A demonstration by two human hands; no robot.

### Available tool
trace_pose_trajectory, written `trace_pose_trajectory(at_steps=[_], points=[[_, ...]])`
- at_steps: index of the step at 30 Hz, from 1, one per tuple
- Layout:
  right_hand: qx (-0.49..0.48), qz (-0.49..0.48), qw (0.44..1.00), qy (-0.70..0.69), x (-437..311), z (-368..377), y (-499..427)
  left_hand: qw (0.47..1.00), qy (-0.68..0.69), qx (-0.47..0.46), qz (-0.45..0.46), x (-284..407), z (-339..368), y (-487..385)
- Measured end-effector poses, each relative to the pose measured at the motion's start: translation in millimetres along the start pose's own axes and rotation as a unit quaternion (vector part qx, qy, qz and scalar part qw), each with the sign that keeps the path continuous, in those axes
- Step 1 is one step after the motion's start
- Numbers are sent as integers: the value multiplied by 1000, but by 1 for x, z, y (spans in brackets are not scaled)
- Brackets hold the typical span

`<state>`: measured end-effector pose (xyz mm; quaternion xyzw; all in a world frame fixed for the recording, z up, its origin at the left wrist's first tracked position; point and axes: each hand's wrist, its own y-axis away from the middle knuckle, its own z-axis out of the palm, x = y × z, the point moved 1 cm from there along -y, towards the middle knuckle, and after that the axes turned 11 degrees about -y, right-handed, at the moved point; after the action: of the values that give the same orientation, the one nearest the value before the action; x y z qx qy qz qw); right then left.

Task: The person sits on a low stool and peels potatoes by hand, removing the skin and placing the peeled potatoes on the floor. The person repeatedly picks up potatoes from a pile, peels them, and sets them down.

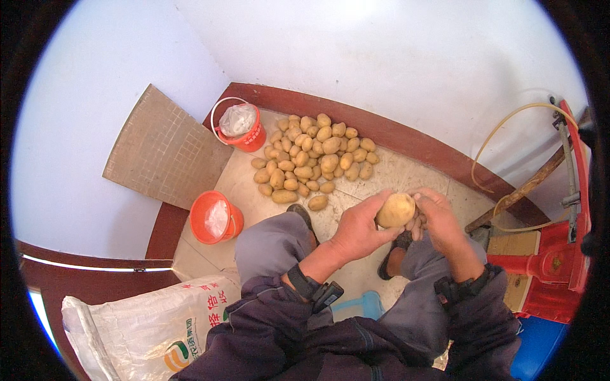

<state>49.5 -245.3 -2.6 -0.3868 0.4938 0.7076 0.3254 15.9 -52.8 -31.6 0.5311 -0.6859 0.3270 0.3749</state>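
Observation:
Above my knees, my left hand (360,231) grips a large yellow-brown potato (396,210) between thumb and fingers. My right hand (441,216) is at the potato's right end, its thumb against the edge and its fingers curled beside and below it. Some of those fingertips are partly hidden. Beyond my feet, a heap of potatoes (305,159) lies on the tiled floor against the wall. One loose potato (318,203) rests at the heap's near edge, close to my left shoe (301,213).
Two red plastic buckets (261,135) (196,224) hold plastic bags. A board (164,147) leans at the left wall. A white woven sack (138,324) lies left of me. At right stand a red metal frame (553,266), a wooden pole (529,188) and a hose (488,138).

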Motion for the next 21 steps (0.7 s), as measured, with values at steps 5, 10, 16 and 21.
trace_pose_trajectory(at_steps=[5,10,16,21], points=[[-22,-168,981,96,5,17,-1,995,95,-2,-22,3,0,-5],[-12,-42,999,-19,7,11,-4,956,263,-24,-127,0,-3,-5],[-77,52,963,-252,10,10,-3,732,638,117,-207,-23,-22,-15],[-199,73,962,-173,15,32,2,724,641,141,-211,-25,-13,-19]])
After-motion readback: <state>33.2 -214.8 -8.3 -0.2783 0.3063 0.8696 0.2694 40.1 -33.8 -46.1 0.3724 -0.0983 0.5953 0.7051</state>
